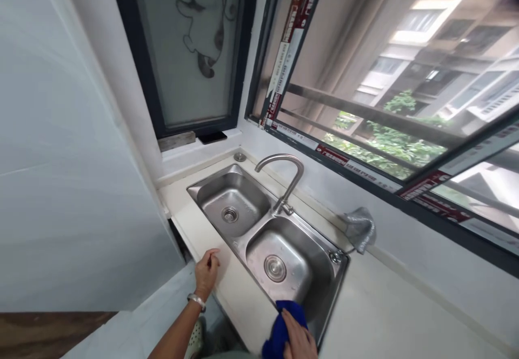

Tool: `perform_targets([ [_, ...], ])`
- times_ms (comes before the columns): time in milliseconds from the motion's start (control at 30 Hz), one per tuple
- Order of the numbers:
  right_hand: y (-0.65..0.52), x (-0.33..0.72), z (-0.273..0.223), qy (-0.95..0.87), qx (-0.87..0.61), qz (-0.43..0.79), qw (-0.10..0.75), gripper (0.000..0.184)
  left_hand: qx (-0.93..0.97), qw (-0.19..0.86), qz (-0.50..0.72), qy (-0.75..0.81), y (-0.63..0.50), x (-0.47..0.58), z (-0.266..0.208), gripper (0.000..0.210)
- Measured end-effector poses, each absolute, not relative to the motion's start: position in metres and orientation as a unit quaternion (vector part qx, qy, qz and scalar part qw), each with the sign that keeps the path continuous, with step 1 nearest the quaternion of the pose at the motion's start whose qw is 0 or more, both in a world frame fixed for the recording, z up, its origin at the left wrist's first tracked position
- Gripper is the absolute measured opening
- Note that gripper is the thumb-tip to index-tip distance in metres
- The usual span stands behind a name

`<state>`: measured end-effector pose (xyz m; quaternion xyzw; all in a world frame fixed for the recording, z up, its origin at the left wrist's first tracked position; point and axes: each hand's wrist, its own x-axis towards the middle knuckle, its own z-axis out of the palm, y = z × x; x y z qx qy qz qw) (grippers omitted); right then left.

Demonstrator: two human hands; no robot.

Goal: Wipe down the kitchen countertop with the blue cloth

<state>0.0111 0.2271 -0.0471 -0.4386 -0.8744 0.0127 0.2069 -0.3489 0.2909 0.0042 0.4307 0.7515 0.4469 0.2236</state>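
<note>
A bunched blue cloth lies over the front rim of the double-bowl steel sink. My right hand is closed over this cloth at the lower edge of the view. Farther left, my left hand hovers at or just above the front strip of the pale countertop, its fingers loosely curled with nothing seen in them. A bracelet circles the left wrist. Water drops dot the nearer bowl around its drain.
A curved faucet rises behind the sink's divider. Grey crumpled wrap hangs at the back right. A dark flat object rests on the ledge below the frosted window. A large white panel stands at left.
</note>
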Motion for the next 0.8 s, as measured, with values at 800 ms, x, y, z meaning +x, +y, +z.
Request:
perform_targets([
  [800, 0.390, -0.233, -0.017, -0.886, -0.365, 0.249, 0.141, 0.068, 0.363, 0.203, 0.435, 0.799, 0.314, -0.356, -0.001, 0.037],
])
